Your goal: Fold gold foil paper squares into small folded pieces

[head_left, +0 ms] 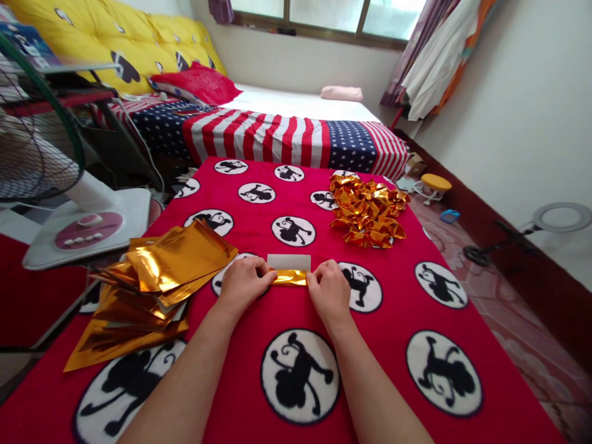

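A sheet of gold foil paper [290,277] lies partly folded on the red cloth, its near part turned over to show a shiny gold strip and its far part showing the pale grey back. My left hand [246,280] pinches the left end of the fold between thumb and fingers. At the right end, my right hand [330,288] is closed on the same fold. Left of my left hand lies a loose stack of flat gold foil sheets [185,253]. Beyond my right hand sits a heap of folded gold foil pieces [367,206].
The red cloth [379,382] with black monkey figures in white circles covers the table. A fan [92,203] stands at the left edge. Behind is a bed [259,139] with a flag-patterned cover. A ring light [562,217] is on the floor side at right.
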The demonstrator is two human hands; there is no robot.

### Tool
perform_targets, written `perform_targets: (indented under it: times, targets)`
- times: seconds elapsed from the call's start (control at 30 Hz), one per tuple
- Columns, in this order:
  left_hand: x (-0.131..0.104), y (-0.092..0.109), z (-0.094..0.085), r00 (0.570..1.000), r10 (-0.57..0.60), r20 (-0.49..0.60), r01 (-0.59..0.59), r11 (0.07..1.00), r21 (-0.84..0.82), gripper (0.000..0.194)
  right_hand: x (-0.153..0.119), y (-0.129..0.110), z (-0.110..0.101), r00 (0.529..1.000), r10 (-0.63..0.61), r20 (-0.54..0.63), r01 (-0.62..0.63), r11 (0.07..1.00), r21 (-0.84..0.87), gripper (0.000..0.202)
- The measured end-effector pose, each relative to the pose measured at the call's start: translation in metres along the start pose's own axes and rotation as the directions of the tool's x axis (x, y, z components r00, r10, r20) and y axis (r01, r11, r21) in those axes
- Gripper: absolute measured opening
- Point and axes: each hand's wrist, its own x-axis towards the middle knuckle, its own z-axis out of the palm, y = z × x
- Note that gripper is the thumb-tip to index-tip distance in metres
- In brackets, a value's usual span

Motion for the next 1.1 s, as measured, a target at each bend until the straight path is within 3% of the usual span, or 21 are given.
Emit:
perform_targets:
  times: [0.33,0.6,1.1]
  targets:
    - [0.0001,-0.0072,0.0014,0.994,0.099,-0.039,-0.103,0.99,-0.095,0.024,0.0001,0.0012,0.0009,1.0,-0.005,-0.007,0.005,1.0,-0.004,0.024]
    - [-0.0002,-0.0049,-0.0005,0.996,0.09,-0.028,-0.092,0.989,-0.112,0.015,0.0002,0.0029,0.0023,1.0,-0.008,-0.011,0.009,1.0,0.003,0.024]
    - [0.0004,-0.0069,0.0063,0.995,0.079,-0.069,-0.084,0.994,-0.072,0.018,0.0,0.0019,0.0016,1.0,0.012,0.005,-0.012,1.0,0.009,0.023]
